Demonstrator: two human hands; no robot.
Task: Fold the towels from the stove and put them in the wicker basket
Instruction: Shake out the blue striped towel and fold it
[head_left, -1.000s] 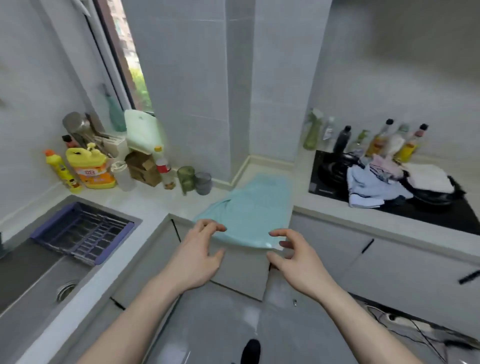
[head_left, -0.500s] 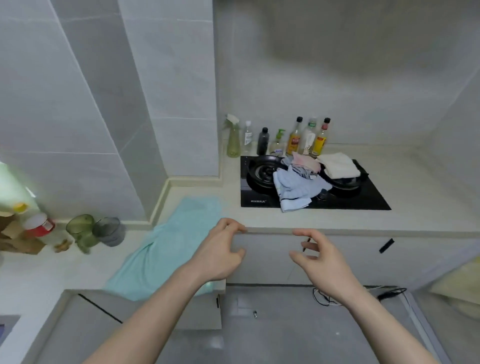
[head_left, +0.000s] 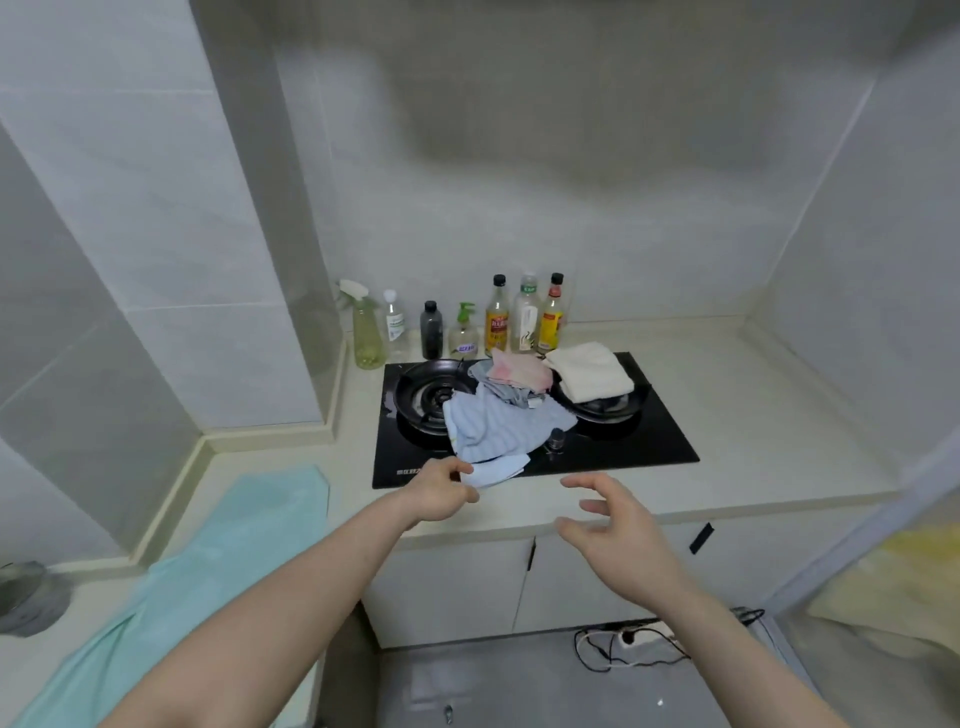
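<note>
At far left, mint towel (head_left: 228, 551) lay flat, soft, on pale bench (head_left: 753, 415). Left hand (head_left: 439, 493) pinched corner of ribbed blue towel (head_left: 498, 426) on glossy black stove (head_left: 660, 441). Pink cloth (head_left: 519, 375), folded cream towel (head_left: 592, 370) behind. Right hand (head_left: 618, 525) hovered, fingers spread, loosely curved, holding nothing.

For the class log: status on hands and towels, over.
Left hand pinching blue towel corner. Right hand open, empty. Towels piled on stove. Basket unseen.

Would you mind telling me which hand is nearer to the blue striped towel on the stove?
Left. The left hand touches the blue striped towel's near corner; the right hand hovers apart, to its right.
</note>
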